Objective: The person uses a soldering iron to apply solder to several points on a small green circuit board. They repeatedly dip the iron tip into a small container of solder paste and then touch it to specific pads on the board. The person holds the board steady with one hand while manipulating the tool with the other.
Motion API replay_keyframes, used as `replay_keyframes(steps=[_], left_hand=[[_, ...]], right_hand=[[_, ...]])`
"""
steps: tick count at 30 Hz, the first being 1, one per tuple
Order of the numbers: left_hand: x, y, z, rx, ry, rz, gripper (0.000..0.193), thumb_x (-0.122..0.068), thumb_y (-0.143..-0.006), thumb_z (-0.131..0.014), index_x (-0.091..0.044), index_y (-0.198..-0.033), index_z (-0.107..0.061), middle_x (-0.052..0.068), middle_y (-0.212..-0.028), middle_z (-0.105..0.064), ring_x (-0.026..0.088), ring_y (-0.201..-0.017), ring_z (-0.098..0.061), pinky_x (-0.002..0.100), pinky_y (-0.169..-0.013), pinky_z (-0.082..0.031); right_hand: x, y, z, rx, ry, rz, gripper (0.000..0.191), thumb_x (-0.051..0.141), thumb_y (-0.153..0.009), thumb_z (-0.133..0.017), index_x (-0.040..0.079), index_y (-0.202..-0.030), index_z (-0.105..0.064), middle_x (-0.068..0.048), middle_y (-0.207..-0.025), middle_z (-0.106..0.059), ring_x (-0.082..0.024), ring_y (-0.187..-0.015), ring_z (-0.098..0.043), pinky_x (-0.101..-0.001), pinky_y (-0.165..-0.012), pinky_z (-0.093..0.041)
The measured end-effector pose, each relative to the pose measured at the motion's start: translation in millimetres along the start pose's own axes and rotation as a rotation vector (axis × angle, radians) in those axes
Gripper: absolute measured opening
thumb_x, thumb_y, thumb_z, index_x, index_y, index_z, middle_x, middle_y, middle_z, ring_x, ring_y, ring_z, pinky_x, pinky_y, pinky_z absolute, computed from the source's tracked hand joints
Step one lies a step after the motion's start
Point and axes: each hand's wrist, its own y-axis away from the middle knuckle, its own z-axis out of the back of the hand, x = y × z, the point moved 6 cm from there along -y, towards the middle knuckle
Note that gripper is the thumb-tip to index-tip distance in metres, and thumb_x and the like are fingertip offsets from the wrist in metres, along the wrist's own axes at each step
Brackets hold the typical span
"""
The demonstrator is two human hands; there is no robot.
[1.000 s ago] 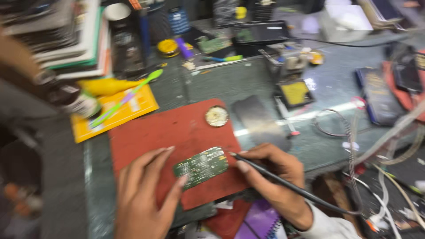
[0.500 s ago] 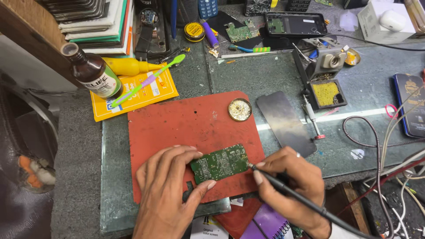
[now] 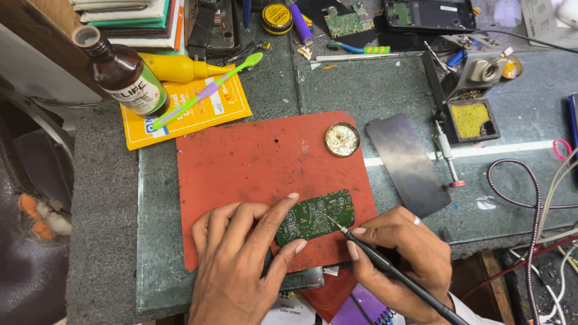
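Two hands (circuit board [image 3: 314,216] between)
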Motion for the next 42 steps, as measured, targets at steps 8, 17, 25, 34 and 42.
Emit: replay_keyframes(steps=[8,17,25,34,42], left_hand=[[3.4,-0.1,-5.1,-0.001,-0.035,-0.029,0.056,-0.039,-0.085,-0.074,-0.017,-0.136,-0.065,0.001,-0.103,-0.059,0.026,-0.106,-0.051,0.049,-0.098,-0.032],[7.0,2.5,-8.5,-0.004,-0.046,-0.027,0.054,-0.039,-0.088,-0.072,-0.017,-0.136,-0.065,-0.001,-0.104,-0.060,0.024,-0.107,-0.052,0.048,-0.098,-0.033],[8.0,4.3,-14.6,-0.008,-0.068,0.006,0.051,-0.042,-0.087,-0.071,-0.018,-0.133,-0.068,-0.004,-0.102,-0.061,0.023,-0.106,-0.052,0.049,-0.099,-0.033],[9.0,4.5,-16.8,-0.006,-0.076,0.012,0.051,-0.043,-0.086,-0.073,-0.019,-0.131,-0.069,-0.004,-0.103,-0.062,0.022,-0.107,-0.052,0.048,-0.099,-0.034],[8.6,4.1,-17.6,-0.011,-0.078,0.005,0.050,-0.043,-0.085,-0.074,-0.019,-0.128,-0.070,-0.005,-0.103,-0.062,0.022,-0.107,-0.053,0.048,-0.101,-0.033]], right_hand=[[-1.9,-1.4,-4.2,0.029,0.037,0.063,0.024,-0.006,-0.076,-0.081,-0.002,-0.095,-0.068,-0.011,-0.085,-0.073,-0.020,-0.076,-0.075,-0.0300,-0.069,-0.058],[-3.8,-1.9,-7.4,0.033,0.084,0.074,0.023,-0.005,-0.073,-0.081,-0.002,-0.091,-0.067,-0.014,-0.084,-0.072,-0.022,-0.074,-0.073,-0.0303,-0.066,-0.057],[-12.6,4.0,-6.7,-0.014,0.013,-0.065,0.020,-0.003,-0.075,-0.081,-0.004,-0.089,-0.067,-0.013,-0.080,-0.073,-0.018,-0.070,-0.075,-0.0268,-0.064,-0.058],[-17.2,6.7,-6.4,0.005,0.016,-0.130,0.019,0.000,-0.076,-0.083,-0.004,-0.086,-0.068,-0.013,-0.080,-0.074,-0.018,-0.071,-0.075,-0.0265,-0.063,-0.058],[-18.9,7.2,-4.7,0.048,0.043,-0.089,0.019,0.001,-0.076,-0.083,-0.004,-0.086,-0.068,-0.013,-0.081,-0.075,-0.017,-0.070,-0.076,-0.0258,-0.062,-0.057]])
